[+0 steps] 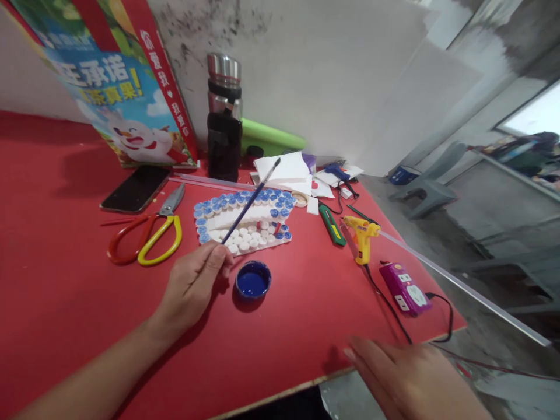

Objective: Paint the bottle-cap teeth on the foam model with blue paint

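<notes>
Paintbrush [245, 210] clamped in the left hand [196, 280], beside an uncovered pot [249, 299] of blue paint [254, 284].
The disc-covered piece [231, 217] lies just beyond that grip on the red tabletop [284, 332], some discs blue, others white; the dark bristles [277, 163] point up and away, and whether they are wet I cannot tell. The pot stands just beside the knuckles with no lid, so a careless sweep of the wrist could tip it and flood the white discs [249, 238]. A loaded brush carried over them might drip. The right hand [402, 373], fingers outstretched, holding nothing visible, is near the cord [387, 303] of the yellow glue gun [364, 233]; snagging it could drag the gun.
</notes>
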`<state>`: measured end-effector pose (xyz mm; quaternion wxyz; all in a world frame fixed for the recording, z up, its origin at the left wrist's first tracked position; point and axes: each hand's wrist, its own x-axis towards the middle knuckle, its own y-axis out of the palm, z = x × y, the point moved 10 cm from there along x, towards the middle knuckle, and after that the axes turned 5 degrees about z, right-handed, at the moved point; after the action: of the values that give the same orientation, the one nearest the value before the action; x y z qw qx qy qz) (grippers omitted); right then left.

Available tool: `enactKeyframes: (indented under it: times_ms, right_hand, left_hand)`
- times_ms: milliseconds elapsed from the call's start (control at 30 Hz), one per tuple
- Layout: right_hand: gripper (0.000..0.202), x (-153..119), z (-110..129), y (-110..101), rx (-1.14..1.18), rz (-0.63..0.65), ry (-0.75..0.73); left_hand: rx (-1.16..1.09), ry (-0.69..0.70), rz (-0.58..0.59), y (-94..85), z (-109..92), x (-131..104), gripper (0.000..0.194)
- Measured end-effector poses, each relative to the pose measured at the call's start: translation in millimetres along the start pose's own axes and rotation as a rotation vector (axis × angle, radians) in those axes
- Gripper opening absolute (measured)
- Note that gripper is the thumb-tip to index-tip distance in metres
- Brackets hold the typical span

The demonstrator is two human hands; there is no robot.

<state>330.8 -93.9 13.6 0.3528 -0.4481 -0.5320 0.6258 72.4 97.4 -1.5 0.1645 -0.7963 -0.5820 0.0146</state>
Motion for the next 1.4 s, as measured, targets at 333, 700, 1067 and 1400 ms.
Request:
enactKeyframes:
  times_ms: [333,700,1067,1400]
  right_hand:
    - [0.045,138,90,-106,-0.228,-0.669,-0.217]
    - [0.038,74,-45,-167,0.818,-1.549,0.032]
    - [0.032,160,-62,-111,1.711,-0.935,-0.268]
    - [0.024,175,-42,-77,1.796,-0.737,-0.237]
  left_hand:
    - [0.484,0.710,-0.014,19.2,-77,-36,0.021]
    - [0.557,0.439,0.157,26.4,-37,-22,0.088]
    - [0.456,0.067,0.218,43.3,6,-20,0.066]
    - [0.234,0.096,0.117,24.1,-10,-9,0.049]
